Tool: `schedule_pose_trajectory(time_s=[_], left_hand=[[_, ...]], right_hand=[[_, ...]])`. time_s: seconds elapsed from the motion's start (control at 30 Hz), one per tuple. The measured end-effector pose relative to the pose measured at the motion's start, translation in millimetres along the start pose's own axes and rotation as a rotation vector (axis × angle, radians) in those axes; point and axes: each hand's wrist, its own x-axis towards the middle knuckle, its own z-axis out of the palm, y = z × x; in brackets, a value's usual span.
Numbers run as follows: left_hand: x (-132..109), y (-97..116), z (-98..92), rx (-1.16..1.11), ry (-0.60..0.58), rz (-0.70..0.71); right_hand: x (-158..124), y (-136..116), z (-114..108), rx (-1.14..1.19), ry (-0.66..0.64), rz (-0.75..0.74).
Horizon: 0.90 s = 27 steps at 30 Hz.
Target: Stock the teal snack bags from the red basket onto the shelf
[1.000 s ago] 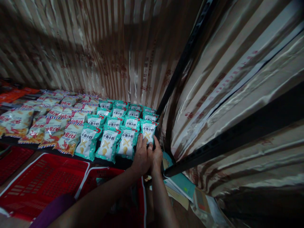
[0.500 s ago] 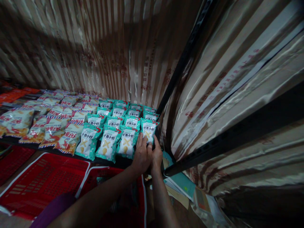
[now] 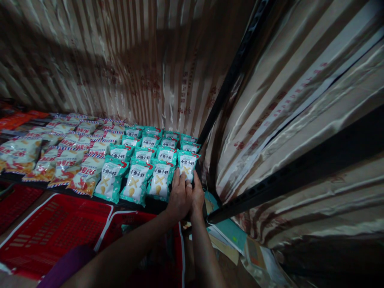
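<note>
Rows of teal and white snack packets (image 3: 143, 160) lie on a dark shelf (image 3: 151, 205). Both my hands meet at the rightmost front packet (image 3: 186, 161). My left hand (image 3: 179, 196) lies on its lower edge with fingers stretched forward over it. My right hand (image 3: 198, 194) presses against the packet's right lower corner, fingers curled around its edge. The packet's bottom part is hidden under my hands.
Red, white and orange snack packets (image 3: 67, 160) fill the shelf's left part. Striped shiny cloth (image 3: 126, 60) hangs behind and to the right, with black shelf rails (image 3: 288, 176) across it. Red baskets (image 3: 57, 228) stand below. Papers (image 3: 231, 236) lie on the floor at right.
Almost nothing has moved. My hands stay on the rightmost front packet, nudged very slightly.
</note>
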Motion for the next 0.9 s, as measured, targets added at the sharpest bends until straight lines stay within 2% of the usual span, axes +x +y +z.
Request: schedule_pose_trajectory(time_s=[0.23,0.4,0.7,0.9], left_hand=[[0,-1,1.2,-0.022,0.022,0.000],[-1,-2,2.2,-0.038,0.025,0.015],[-5,2,-5.1,-0.049,-0.031,-0.005],[-10,4,-13.0,-0.068,-0.069,0.021]], right_hand=[[0,-6,-2,-0.032,-0.041,0.021],[-1,-13,-4,-0.032,-0.025,0.033],[-4,-13,-5,-0.015,0.013,0.043],[-7,-20,-8,0.106,0.067,0.046]])
